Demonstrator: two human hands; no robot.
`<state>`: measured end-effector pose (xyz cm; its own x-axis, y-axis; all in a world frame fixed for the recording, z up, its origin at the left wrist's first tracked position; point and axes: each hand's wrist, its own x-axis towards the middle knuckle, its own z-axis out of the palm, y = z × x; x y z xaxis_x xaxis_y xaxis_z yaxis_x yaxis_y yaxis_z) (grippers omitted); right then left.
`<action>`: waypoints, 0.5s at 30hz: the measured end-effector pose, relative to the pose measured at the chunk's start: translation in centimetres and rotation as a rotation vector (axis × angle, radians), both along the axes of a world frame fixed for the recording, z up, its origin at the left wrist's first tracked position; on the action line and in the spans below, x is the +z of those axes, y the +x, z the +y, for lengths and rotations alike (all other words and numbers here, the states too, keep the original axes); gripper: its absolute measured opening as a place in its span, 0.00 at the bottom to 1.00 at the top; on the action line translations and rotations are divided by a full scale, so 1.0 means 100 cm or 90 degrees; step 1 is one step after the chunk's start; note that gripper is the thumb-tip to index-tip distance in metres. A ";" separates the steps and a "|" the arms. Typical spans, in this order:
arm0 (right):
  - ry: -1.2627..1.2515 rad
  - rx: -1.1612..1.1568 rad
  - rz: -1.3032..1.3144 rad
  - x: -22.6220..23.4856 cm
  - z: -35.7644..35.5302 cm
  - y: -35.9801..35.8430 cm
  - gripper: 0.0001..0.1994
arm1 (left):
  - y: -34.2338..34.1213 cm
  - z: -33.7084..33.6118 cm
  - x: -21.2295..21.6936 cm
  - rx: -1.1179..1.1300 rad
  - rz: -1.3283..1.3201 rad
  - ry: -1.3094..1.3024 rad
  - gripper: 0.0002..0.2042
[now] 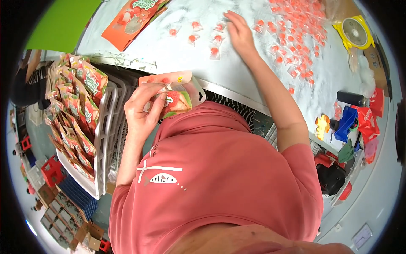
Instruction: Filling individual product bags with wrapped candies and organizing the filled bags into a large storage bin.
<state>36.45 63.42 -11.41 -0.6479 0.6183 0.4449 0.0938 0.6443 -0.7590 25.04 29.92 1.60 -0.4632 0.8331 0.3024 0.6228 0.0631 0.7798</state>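
At the far left, a white crate (103,139) stood packed with rows of filled pouches (78,114), which suggested a good part of the work was already behind the person. Just right of it, the left hand (141,112) was closed around an orange pouch (177,95) printed with a strawberry picture, fingers and thumb pinching it near its top edge, held at chest height just below the near edge of the table (186,55). Whether anything lay inside that pouch could not be told. Further up on the table sat a flat stack of empty orange pouches (131,19). To the right, the right hand (239,34) lay palm down with fingers spread over a few small wrapped candies (213,40), touching them rather than gripping any. Beyond it a large scatter of loose red candies (296,29) remained, so by the look of it plenty was left to do. At the far right stood a yellow tape dispenser (355,31).
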 end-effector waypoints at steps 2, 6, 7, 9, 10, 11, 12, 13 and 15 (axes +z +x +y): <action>0.008 -0.005 0.006 0.005 -0.004 0.021 0.17 | 0.000 0.000 -0.002 -0.003 -0.010 0.001 0.08; 0.051 -0.018 -0.091 0.011 -0.026 0.040 0.19 | 0.002 0.007 -0.007 -0.037 -0.020 0.001 0.08; 0.086 -0.018 -0.102 0.012 -0.030 0.039 0.20 | 0.003 0.007 -0.008 -0.051 -0.026 -0.003 0.09; 0.108 -0.032 -0.112 0.015 -0.034 0.036 0.21 | 0.002 0.008 -0.009 -0.064 -0.016 -0.002 0.09; 0.131 -0.044 -0.120 0.016 -0.036 0.034 0.22 | 0.002 0.008 -0.010 -0.075 -0.006 0.001 0.09; 0.131 -0.043 -0.120 0.019 -0.038 0.032 0.22 | 0.002 0.008 -0.011 -0.074 -0.006 0.000 0.09; 0.196 -0.064 -0.143 0.022 -0.039 0.030 0.22 | 0.002 0.007 -0.012 -0.073 -0.006 0.003 0.09; 0.262 -0.084 -0.166 0.023 -0.041 0.028 0.22 | 0.002 0.006 -0.012 -0.071 -0.006 0.006 0.10; 0.265 -0.072 -0.168 0.019 -0.036 0.023 0.22 | 0.004 0.005 -0.011 -0.069 -0.017 -0.007 0.10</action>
<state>38.78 59.78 -9.51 -0.7108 0.4966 0.4982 0.3351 0.8617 -0.3810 25.43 30.43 0.49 -0.3783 0.8817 0.2818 0.6049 0.0050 0.7963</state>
